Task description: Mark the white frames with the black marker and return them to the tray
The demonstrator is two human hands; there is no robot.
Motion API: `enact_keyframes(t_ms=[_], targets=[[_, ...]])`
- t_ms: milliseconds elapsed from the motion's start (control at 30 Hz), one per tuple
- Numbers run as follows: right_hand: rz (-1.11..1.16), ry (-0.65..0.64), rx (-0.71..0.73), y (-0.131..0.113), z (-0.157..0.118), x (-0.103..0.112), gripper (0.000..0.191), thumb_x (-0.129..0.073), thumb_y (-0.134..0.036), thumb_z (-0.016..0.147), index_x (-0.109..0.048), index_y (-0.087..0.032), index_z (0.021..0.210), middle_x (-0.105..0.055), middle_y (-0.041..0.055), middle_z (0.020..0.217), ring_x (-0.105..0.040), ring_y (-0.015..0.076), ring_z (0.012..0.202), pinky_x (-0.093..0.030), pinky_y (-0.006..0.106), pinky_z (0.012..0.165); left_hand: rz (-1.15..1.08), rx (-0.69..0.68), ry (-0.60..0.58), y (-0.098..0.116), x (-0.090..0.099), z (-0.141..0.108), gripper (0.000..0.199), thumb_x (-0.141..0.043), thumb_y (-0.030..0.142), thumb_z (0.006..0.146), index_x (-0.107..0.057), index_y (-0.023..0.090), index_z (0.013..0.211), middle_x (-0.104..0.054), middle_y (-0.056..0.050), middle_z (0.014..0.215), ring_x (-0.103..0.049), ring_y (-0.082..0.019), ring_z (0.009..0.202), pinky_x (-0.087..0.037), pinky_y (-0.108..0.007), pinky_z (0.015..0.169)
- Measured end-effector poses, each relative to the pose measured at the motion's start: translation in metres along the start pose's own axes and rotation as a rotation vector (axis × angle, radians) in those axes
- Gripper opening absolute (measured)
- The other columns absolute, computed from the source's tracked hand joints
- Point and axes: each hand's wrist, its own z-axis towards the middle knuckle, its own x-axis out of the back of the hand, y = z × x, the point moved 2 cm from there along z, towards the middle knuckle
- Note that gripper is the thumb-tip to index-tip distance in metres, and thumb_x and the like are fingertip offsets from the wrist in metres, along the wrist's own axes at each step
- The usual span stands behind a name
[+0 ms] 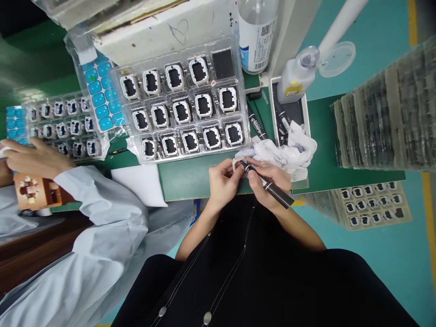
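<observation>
Close to the table's front edge, my left hand (222, 180) pinches a small whitish frame part (235, 162), mostly covered by my fingers. My right hand (269, 179) grips a black marker pen (277, 194), its tip touching or very near that part. Both hands are close together. Just beyond them on the left lies a clear plastic tray (180, 125) whose pockets hold several white square frames with dark centres. One pocket at its far right corner shows only a dark square (223, 63). Crumpled white tissue (288, 152) lies right beside my right hand.
A second marker (256, 122) lies by the tray, near a clear bottle (257, 41) and a smaller bottle (294, 79) in a white box (307, 113). Stacked trays (384, 109) stand at right. At left, a co-worker's hand (37, 156) is by an orange fixture (37, 193).
</observation>
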Motion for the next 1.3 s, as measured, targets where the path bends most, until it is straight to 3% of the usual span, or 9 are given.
enact_keyframes(t_ms=[167, 333, 467, 633, 833, 1000, 1167, 1300], targets=[[-0.029, 0.005, -0.011, 0.0, -0.001, 0.0, 0.012, -0.081, -0.023, 0.107, -0.073, -0.031, 0.11, -0.087, -0.0016, 0.091, -0.096, 0.03, 0.102, -0.084, 0.044, 0.087, 0.028, -0.01, 0.009, 0.0, 0.0, 0.0, 0.033, -0.092, 0.049, 0.098, -0.08, 0.02, 0.085, -0.075, -0.002, 0.075, -0.064, -0.015, 0.067, -0.051, -0.027, 0.063], [-0.031, 0.007, 0.005, -0.001, 0.0, -0.001, 0.013, -0.08, -0.02, 0.107, -0.074, -0.03, 0.113, -0.09, 0.0005, 0.098, -0.097, 0.0298, 0.103, -0.084, 0.044, 0.087, 0.119, -0.062, 0.009, -0.003, 0.002, -0.002, 0.03, -0.086, 0.044, 0.103, -0.08, 0.021, 0.085, -0.068, 0.001, 0.07, -0.05, -0.013, 0.062, -0.04, -0.027, 0.061], [-0.068, 0.033, 0.04, 0.0, -0.002, 0.0, 0.011, -0.08, -0.023, 0.107, -0.075, -0.032, 0.111, -0.091, -0.0001, 0.098, -0.096, 0.0289, 0.099, -0.085, 0.043, 0.084, 0.228, -0.118, 0.038, -0.001, 0.001, -0.005, 0.03, -0.084, 0.044, 0.104, -0.08, 0.021, 0.086, -0.066, 0.002, 0.068, -0.049, -0.013, 0.06, -0.04, -0.028, 0.061], [-0.114, -0.057, 0.005, 0.0, -0.005, 0.002, 0.011, -0.083, -0.026, 0.105, -0.077, -0.033, 0.099, -0.084, -0.0034, 0.086, -0.096, 0.0278, 0.101, -0.084, 0.042, 0.093, 0.251, -0.131, 0.063, 0.004, -0.002, -0.006, 0.036, -0.087, 0.047, 0.101, -0.075, 0.022, 0.08, -0.056, 0.005, 0.062, -0.043, -0.012, 0.058, -0.037, -0.028, 0.059], [-0.098, 0.023, 0.065, -0.003, 0.001, 0.0, 0.012, -0.079, -0.021, 0.106, -0.075, -0.032, 0.106, -0.089, -0.0012, 0.095, -0.096, 0.0283, 0.099, -0.084, 0.04, 0.082, 0.253, -0.136, 0.046, 0.0, 0.001, -0.006, 0.033, -0.085, 0.046, 0.104, -0.077, 0.021, 0.083, -0.063, 0.004, 0.065, -0.047, -0.012, 0.06, -0.04, -0.028, 0.062], [-0.142, 0.005, 0.121, -0.007, 0.005, -0.001, 0.015, -0.079, -0.018, 0.106, -0.072, -0.031, 0.109, -0.086, -0.0028, 0.088, -0.097, 0.0281, 0.1, -0.082, 0.036, 0.077, 0.236, -0.136, 0.018, -0.004, 0.003, -0.004, 0.033, -0.082, 0.046, 0.106, -0.079, 0.021, 0.086, -0.067, 0.003, 0.068, -0.049, -0.012, 0.061, -0.041, -0.027, 0.062], [-0.155, -0.015, 0.113, -0.007, 0.004, 0.001, 0.013, -0.078, -0.02, 0.107, -0.072, -0.031, 0.109, -0.088, -0.0018, 0.091, -0.097, 0.0292, 0.102, -0.082, 0.038, 0.077, 0.246, -0.151, 0.033, -0.003, 0.002, -0.006, 0.033, -0.082, 0.042, 0.106, -0.076, 0.02, 0.082, -0.061, 0.004, 0.063, -0.044, -0.011, 0.058, -0.036, -0.027, 0.059], [-0.104, 0.009, 0.121, -0.007, 0.006, -0.001, 0.018, -0.078, -0.015, 0.105, -0.072, -0.03, 0.11, -0.088, -0.0015, 0.092, -0.097, 0.0287, 0.098, -0.082, 0.037, 0.08, 0.218, -0.155, 0.02, -0.004, 0.003, -0.006, 0.029, -0.082, 0.041, 0.106, -0.08, 0.02, 0.087, -0.068, 0.003, 0.069, -0.051, -0.012, 0.061, -0.039, -0.027, 0.061]])
